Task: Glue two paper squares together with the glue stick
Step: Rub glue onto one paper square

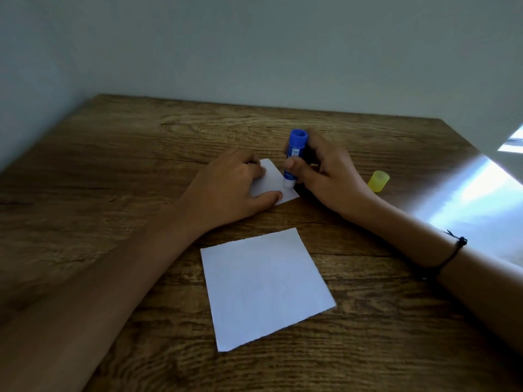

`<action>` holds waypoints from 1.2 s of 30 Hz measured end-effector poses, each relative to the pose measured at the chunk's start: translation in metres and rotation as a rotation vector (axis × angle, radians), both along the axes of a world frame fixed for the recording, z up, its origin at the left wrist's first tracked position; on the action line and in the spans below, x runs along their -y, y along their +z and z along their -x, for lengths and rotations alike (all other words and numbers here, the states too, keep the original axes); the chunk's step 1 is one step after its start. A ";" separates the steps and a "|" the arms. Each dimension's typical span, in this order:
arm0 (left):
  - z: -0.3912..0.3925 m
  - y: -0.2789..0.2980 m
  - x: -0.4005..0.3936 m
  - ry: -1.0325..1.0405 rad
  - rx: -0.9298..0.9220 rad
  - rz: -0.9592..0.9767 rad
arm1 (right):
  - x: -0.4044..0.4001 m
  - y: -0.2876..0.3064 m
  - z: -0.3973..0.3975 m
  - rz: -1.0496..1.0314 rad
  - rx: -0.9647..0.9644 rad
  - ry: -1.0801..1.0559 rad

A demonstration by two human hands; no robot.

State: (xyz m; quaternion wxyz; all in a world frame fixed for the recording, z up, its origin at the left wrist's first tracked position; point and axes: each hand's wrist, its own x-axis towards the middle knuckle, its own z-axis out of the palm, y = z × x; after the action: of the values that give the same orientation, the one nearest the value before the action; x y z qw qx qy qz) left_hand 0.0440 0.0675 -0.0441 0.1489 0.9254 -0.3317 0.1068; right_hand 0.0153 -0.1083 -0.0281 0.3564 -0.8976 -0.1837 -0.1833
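Note:
A white paper square (pixel 274 179) lies on the wooden table (pixel 113 165), mostly covered by my left hand (pixel 226 188), which presses it flat with fingers and thumb. My right hand (pixel 325 176) grips a blue glue stick (pixel 294 157) held upright, its white tip touching the right part of that paper. A second, larger-looking white paper square (pixel 266 287) lies free on the table nearer to me. The glue stick's yellow cap (pixel 378 181) lies on the table to the right of my right hand.
A pale wall stands behind the table's far edge. A bright patch of light falls across the table's right side (pixel 467 207). A dark cord bracelet (pixel 450 256) sits on my right wrist.

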 end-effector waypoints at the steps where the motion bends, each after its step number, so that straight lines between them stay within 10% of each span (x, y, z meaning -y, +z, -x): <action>1: 0.001 0.000 0.000 -0.001 0.001 0.001 | 0.001 0.000 0.003 0.002 0.001 0.005; 10: -0.001 -0.002 0.001 -0.006 -0.003 -0.002 | 0.018 -0.002 0.025 -0.051 -0.052 -0.002; 17: 0.006 -0.001 0.006 0.147 0.140 -0.040 | 0.025 -0.006 0.018 -0.480 -0.128 -0.063; 24: 0.006 0.017 -0.015 -0.302 -0.199 0.009 | 0.026 -0.007 0.012 -0.633 -0.182 -0.110; 36: 0.012 0.000 0.005 0.043 0.068 -0.253 | 0.024 -0.010 0.000 -0.571 -0.200 -0.164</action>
State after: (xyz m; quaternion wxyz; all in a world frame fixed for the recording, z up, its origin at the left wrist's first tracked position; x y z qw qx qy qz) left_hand 0.0321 0.0625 -0.0436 0.0175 0.9396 -0.3275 0.0985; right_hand 0.0153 -0.1322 -0.0381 0.5945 -0.7865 -0.0156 -0.1665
